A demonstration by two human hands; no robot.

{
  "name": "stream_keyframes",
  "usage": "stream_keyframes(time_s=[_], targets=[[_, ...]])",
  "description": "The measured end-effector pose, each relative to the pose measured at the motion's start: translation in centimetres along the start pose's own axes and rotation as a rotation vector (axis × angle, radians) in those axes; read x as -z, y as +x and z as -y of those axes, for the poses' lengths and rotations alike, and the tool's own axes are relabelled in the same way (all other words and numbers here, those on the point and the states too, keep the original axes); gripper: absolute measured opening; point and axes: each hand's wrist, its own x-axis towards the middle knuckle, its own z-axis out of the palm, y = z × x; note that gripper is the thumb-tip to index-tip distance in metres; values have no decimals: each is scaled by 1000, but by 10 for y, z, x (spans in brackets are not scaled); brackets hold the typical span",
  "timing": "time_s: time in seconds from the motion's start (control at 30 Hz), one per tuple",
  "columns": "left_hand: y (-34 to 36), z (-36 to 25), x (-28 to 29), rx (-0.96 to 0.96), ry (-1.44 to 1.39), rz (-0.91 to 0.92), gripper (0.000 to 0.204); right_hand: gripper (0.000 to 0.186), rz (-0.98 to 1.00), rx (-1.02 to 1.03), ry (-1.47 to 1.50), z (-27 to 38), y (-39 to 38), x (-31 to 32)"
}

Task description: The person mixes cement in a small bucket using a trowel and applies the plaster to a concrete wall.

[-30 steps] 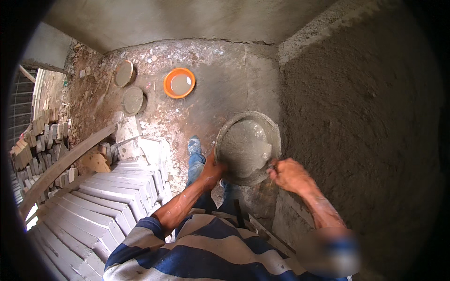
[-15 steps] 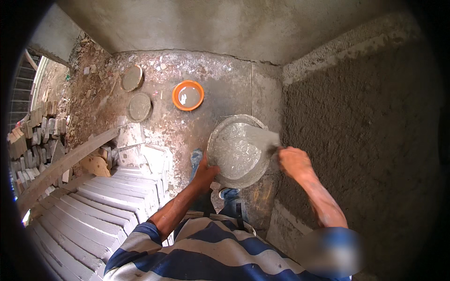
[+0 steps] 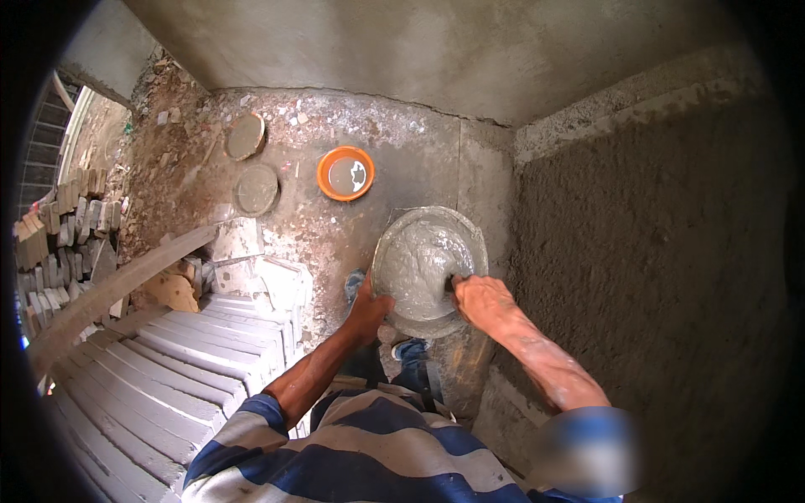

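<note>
A round basin [image 3: 480, 243] full of wet grey mortar [image 3: 415, 264] is in front of me at waist level. My left hand [image 3: 369, 308] is closed on its near left rim, thumb over the edge. Over the right side of the basin, my right hand [image 3: 485, 300] is closed around the dark handle of what looks like a trowel [image 3: 454, 283]. The blade is hidden in the mortar or blends with it. Wet mortar smears my right forearm.
An orange tub [image 3: 345, 198] of cloudy water and two shallow mortar-coated pans [image 3: 257, 191] [image 3: 246, 137] stand on the rough floor. Stacked pale slabs [image 3: 180, 344] and a wooden plank [image 3: 126, 293] lie left. A rough mortar-coated wall [image 3: 620, 235] rises close on the right.
My right hand has moved left from beyond the basin's right rim to over the mortar, bringing the trowel into it. The left hand keeps its hold on the rim.
</note>
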Motion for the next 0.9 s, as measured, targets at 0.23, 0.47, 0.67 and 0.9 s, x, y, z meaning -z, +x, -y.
stream_keyframes(time_s=[0.23, 0.47, 0.67, 0.9], targets=[[-9, 5, 6, -59, -33, 15, 71, 21, 141, -144, -123, -32, -26, 20], [-23, -12, -7, -12, -126, -102, 69, 34, 175, -54, 20, 7, -39, 44], [-21, -11, -2, 43, -84, -77, 73, 24, 57, -160, -338, -40, -17, 5], [-24, -14, 9, -153, 17, -100, 67, 29, 120, -154, 737, 14, -8, -40]])
